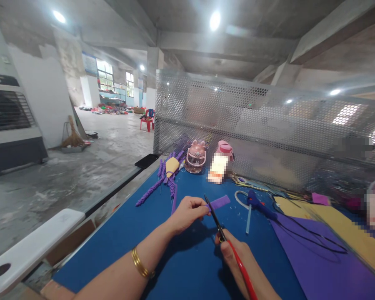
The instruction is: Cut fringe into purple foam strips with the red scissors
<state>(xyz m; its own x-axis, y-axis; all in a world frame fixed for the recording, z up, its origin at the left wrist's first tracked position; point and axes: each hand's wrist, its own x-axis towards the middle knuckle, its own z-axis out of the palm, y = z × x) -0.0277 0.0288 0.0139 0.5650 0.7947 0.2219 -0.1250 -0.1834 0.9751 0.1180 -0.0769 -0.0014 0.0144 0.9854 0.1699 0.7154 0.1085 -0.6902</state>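
My left hand [190,212] pinches one end of a short purple strip [220,203], which looks like felt or foam. Black-bladed scissors with red handles [242,266] are gripped in my right hand [237,254], their blades pointing up and away across the strip close to my left fingertips. Whether the blades are parted is hard to make out. Beyond my left hand lie purple braided flower stems [150,193] with a yellow wrapped piece [172,166] on top. A thin purple strip [174,200] rests beside them.
A blue glue gun [256,202] with a clear stick lies to the right, by purple sheets [315,254] and yellow sheets [340,221]. A pink cup [196,156] and pink bottle [225,149] stand before a perforated metal screen [237,112]. A white stool [34,246] is at left.
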